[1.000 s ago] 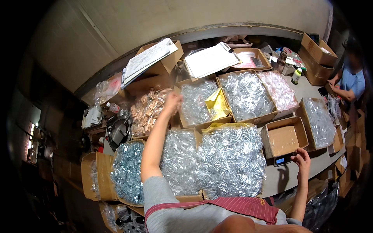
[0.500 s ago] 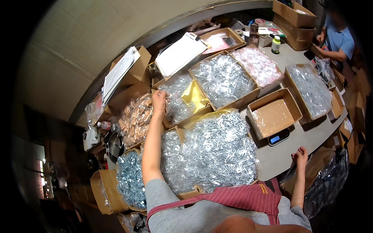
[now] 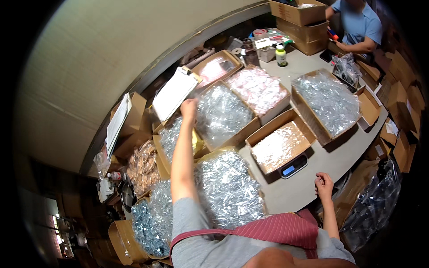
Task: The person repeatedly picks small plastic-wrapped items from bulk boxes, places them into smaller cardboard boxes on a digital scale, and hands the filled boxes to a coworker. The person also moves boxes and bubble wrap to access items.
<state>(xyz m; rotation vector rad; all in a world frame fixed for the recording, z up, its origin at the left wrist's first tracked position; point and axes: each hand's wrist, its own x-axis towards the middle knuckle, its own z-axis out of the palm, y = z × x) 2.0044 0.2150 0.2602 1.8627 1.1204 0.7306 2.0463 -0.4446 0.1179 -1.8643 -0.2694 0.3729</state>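
While our left hand (image 3: 189, 107) reached a cardboard box of clear crinkly bagged parts (image 3: 222, 115), fingers bunched, grip unclear, the packets looked light and slippery, best pinched at an edge; our right hand (image 3: 323, 185) rested curled on the grey surface (image 3: 299, 196).

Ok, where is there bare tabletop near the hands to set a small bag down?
The bare grey table runs along the near edge, between the scale and the right hand, and on toward the box of clear bags. A smaller patch lies by the green-capped bottle. Around the left hand the boxes stand packed edge to edge.
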